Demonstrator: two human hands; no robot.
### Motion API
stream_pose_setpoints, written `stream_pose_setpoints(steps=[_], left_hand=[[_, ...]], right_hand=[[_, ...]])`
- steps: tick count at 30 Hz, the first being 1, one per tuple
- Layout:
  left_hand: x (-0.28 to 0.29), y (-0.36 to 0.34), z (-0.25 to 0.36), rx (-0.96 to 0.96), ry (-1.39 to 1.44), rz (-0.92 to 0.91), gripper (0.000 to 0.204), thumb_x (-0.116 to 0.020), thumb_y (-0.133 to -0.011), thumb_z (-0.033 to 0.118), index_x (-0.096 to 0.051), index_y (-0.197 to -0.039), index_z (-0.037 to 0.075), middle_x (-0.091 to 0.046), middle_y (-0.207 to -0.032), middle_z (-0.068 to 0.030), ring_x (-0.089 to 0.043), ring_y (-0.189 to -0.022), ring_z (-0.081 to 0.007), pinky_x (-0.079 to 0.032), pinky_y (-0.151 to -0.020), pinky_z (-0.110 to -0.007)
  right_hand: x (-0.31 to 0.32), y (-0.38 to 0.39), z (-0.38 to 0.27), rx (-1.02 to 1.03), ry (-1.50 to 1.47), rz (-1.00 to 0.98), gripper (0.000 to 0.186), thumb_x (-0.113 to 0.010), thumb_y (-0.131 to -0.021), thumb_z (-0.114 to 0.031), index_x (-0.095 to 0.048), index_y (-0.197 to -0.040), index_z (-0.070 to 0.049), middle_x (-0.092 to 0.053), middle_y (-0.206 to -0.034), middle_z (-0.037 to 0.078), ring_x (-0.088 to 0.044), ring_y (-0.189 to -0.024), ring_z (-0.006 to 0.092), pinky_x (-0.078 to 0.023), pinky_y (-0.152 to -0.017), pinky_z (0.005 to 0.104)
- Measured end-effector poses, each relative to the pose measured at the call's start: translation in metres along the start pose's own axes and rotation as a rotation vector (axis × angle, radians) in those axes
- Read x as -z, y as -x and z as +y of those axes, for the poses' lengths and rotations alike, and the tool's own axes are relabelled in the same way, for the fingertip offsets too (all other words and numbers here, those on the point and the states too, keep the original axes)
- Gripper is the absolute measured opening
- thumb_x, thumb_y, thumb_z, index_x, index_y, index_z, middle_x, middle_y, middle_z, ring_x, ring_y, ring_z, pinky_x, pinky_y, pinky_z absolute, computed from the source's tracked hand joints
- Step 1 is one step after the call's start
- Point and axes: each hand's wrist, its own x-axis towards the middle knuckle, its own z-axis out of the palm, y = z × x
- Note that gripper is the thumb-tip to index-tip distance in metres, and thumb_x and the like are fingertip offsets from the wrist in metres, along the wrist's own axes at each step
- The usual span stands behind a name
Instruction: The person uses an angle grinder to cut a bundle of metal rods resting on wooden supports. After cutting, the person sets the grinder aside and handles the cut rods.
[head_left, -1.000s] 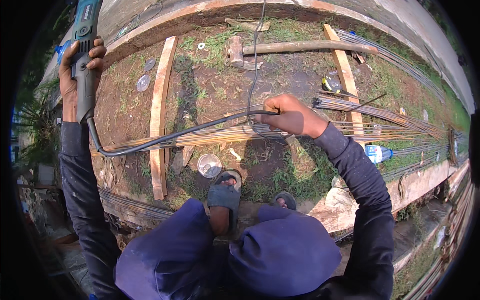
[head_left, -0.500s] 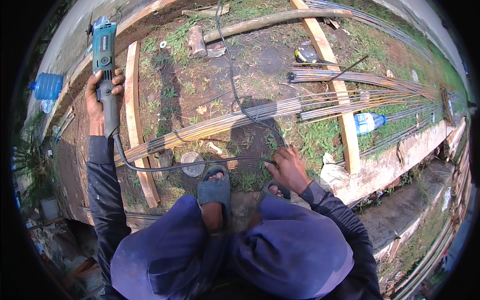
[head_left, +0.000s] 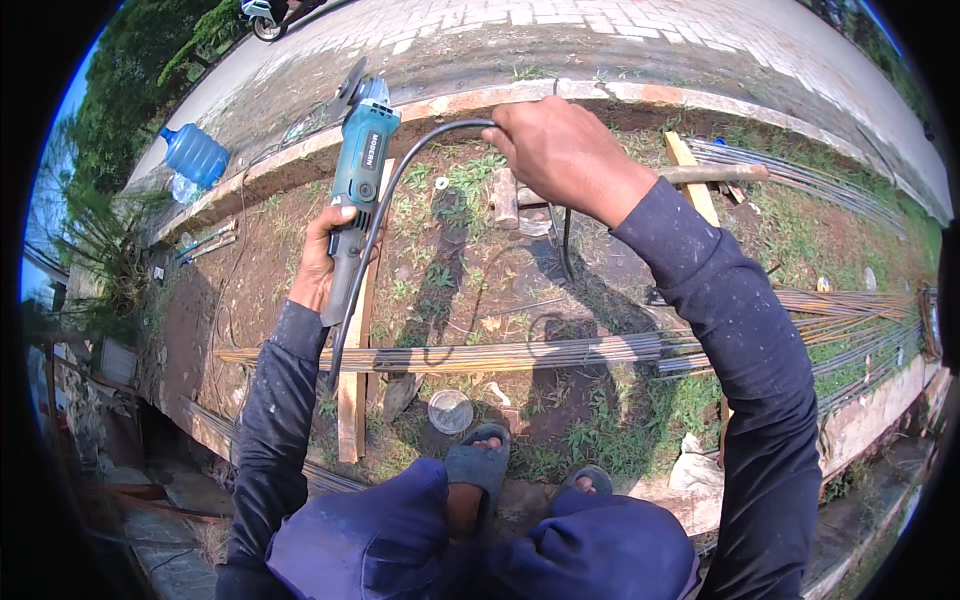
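Note:
My left hand [head_left: 318,250] is wrapped round the grey handle of a teal angle grinder [head_left: 362,165], held up at the left with its head pointing away from me. A cutting disc [head_left: 350,85] shows at the tool's far end. My right hand [head_left: 560,155] is raised ahead of me, its fingers closed on the grinder's black power cord [head_left: 420,137]. From there the cord arches back to the handle's rear end, and another stretch hangs below my right hand. Beneath the grinder, a wooden plank [head_left: 352,400] lies under a bundle of thin steel rods [head_left: 500,353].
A sledgehammer [head_left: 505,200] lies on the ground beyond the rods, partly behind my right arm. A clear round tub [head_left: 450,411] sits near my sandals. The low concrete kerb [head_left: 440,108] runs across the far side, with a blue water jug [head_left: 195,156] by it.
My right hand has risen from beside my right foot, lifting the cord into an arch. The grinder now appears farther right, and the view has tilted up to show the paving beyond.

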Motion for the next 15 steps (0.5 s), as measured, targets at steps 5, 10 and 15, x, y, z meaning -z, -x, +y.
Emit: stream_pose_setpoints(steps=[5,10,15], left_hand=[[0.013,0.004,0.018,-0.066,0.159,0.108,0.044,-0.069,-0.087,0.019,-0.05,-0.121,-0.002,-0.064,-0.096,-0.0166,-0.063,-0.073,-0.0209,-0.054,-0.055,-0.03],[0.065,0.001,0.017,-0.141,0.051,0.299,0.043,-0.07,-0.087,0.02,-0.05,-0.117,-0.004,-0.064,-0.093,-0.0147,-0.065,-0.073,-0.0178,-0.057,-0.056,-0.029],[0.124,0.026,0.008,-0.103,-0.13,0.404,0.043,-0.071,-0.086,0.019,-0.052,-0.117,-0.003,-0.063,-0.094,-0.0127,-0.065,-0.075,-0.0172,-0.056,-0.056,-0.029]], right_hand=[[0.019,-0.047,0.014,0.205,0.215,0.905,0.019,-0.061,-0.1,-0.017,-0.065,-0.114,-0.004,-0.068,-0.103,0.015,-0.067,-0.093,0.0312,-0.054,-0.076,0.0412],[-0.108,-0.002,0.067,-0.325,0.403,-0.35,0.06,-0.055,-0.098,-0.007,-0.039,-0.155,-0.016,-0.029,-0.166,0.014,-0.034,-0.149,0.0369,-0.037,-0.117,0.056],[-0.136,0.081,0.042,-0.423,0.04,-0.343,0.045,-0.064,-0.094,-0.013,-0.058,-0.137,-0.005,-0.051,-0.149,0.02,-0.053,-0.132,0.0404,-0.048,-0.107,0.047]])
